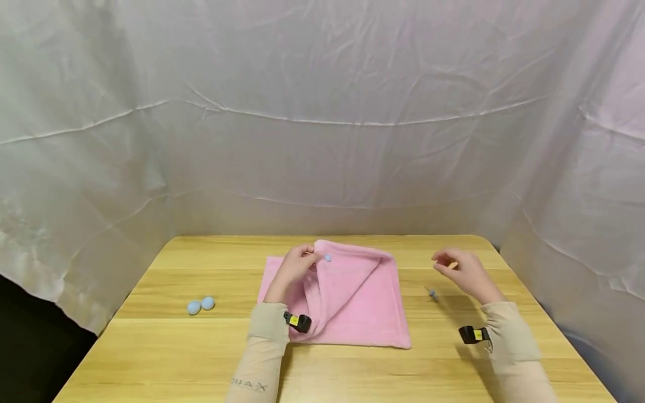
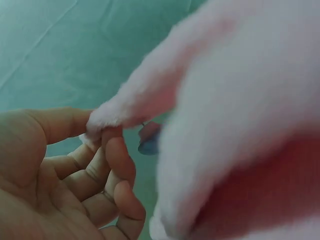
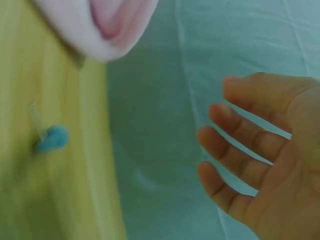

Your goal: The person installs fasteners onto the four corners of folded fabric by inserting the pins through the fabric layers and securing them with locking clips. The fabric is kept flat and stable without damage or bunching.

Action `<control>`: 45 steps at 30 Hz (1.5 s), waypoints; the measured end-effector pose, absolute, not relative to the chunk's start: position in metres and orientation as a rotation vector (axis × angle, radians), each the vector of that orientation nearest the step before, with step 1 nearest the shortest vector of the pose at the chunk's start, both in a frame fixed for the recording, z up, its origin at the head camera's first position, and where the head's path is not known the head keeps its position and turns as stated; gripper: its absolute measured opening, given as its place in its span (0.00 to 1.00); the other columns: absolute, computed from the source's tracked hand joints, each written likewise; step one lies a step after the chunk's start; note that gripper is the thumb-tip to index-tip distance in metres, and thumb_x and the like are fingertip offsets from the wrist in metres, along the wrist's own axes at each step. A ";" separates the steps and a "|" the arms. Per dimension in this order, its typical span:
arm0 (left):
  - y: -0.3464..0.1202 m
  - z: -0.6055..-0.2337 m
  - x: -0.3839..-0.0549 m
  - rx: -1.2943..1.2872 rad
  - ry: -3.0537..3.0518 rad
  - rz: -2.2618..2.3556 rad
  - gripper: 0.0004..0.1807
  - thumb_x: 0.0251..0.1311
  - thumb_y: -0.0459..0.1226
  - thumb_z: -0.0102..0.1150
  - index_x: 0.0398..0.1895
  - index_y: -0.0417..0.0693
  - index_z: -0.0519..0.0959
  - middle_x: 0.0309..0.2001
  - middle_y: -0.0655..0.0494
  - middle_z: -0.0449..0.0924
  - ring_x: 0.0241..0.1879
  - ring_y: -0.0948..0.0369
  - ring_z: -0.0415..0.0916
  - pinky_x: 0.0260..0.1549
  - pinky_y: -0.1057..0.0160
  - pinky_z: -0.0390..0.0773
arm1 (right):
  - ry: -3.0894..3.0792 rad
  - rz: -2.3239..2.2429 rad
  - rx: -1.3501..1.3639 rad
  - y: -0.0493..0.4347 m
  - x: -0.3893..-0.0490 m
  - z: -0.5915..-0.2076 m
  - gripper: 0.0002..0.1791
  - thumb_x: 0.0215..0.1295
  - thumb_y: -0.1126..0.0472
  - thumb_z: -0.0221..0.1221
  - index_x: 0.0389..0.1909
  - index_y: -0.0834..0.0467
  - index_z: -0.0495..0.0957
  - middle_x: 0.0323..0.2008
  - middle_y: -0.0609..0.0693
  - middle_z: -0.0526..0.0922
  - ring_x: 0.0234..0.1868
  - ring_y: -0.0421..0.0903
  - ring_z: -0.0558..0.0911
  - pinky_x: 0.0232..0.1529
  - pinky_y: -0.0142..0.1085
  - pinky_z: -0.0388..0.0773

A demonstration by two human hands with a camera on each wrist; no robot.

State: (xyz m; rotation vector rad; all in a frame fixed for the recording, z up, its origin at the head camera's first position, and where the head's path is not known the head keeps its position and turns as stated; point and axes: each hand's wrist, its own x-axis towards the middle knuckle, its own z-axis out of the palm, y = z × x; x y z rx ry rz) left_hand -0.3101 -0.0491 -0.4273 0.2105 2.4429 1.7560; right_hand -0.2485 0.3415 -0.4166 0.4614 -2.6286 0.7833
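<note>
My left hand (image 1: 297, 266) pinches a raised edge of a soft pink fleece cloth (image 1: 368, 310), near its upper corner. Close to those fingers, a small round blue button-like piece (image 1: 328, 258) sits on the cloth. The left wrist view shows the fleece edge between thumb and fingers, with a small blue piece (image 2: 149, 142) and a bit of thin pin under the fold. Above the table on the right, my right hand (image 1: 466, 274) has loosely bent fingers and holds nothing. Below it lie small blue pieces with thin pins (image 1: 433, 295), blurred in the right wrist view.
Two pale blue round caps (image 1: 201, 305) lie side by side on the wooden table (image 1: 151, 358), left of the cloth. Whitish fabric curtains (image 1: 322, 157) hang behind the table and along both sides. Each wrist wears a black camera on a strap.
</note>
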 end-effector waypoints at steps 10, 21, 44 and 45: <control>-0.064 -0.440 -0.316 0.065 2.203 1.861 0.10 0.64 0.36 0.57 0.43 0.38 0.76 0.22 0.59 0.73 0.21 0.66 0.70 0.23 0.69 0.68 | -2.931 0.690 0.610 0.361 -0.244 -0.448 0.09 0.56 0.72 0.61 0.31 0.54 0.80 0.31 0.47 0.83 0.34 0.38 0.76 0.37 0.37 0.76; -0.069 -0.438 -0.320 0.060 2.313 1.864 0.15 0.64 0.35 0.55 0.52 0.40 0.76 0.34 0.50 0.77 0.29 0.60 0.74 0.26 0.66 0.72 | -2.970 0.794 0.739 0.357 -0.243 -0.459 0.17 0.49 0.81 0.54 0.34 0.59 0.82 0.33 0.51 0.84 0.34 0.40 0.77 0.36 0.32 0.75; -0.001 -0.396 -0.266 0.862 2.445 1.308 0.12 0.65 0.37 0.56 0.48 0.43 0.79 0.41 0.49 0.82 0.40 0.57 0.79 0.43 0.61 0.79 | -3.068 0.871 0.741 0.351 -0.246 -0.463 0.09 0.51 0.75 0.63 0.28 0.57 0.81 0.29 0.47 0.82 0.31 0.32 0.73 0.34 0.29 0.74; 0.006 -0.398 -0.262 0.926 2.450 1.213 0.11 0.64 0.37 0.57 0.47 0.44 0.79 0.40 0.52 0.82 0.39 0.60 0.78 0.42 0.65 0.78 | -3.075 0.880 0.734 0.351 -0.246 -0.463 0.09 0.52 0.75 0.63 0.28 0.57 0.81 0.29 0.46 0.82 0.31 0.32 0.73 0.33 0.29 0.74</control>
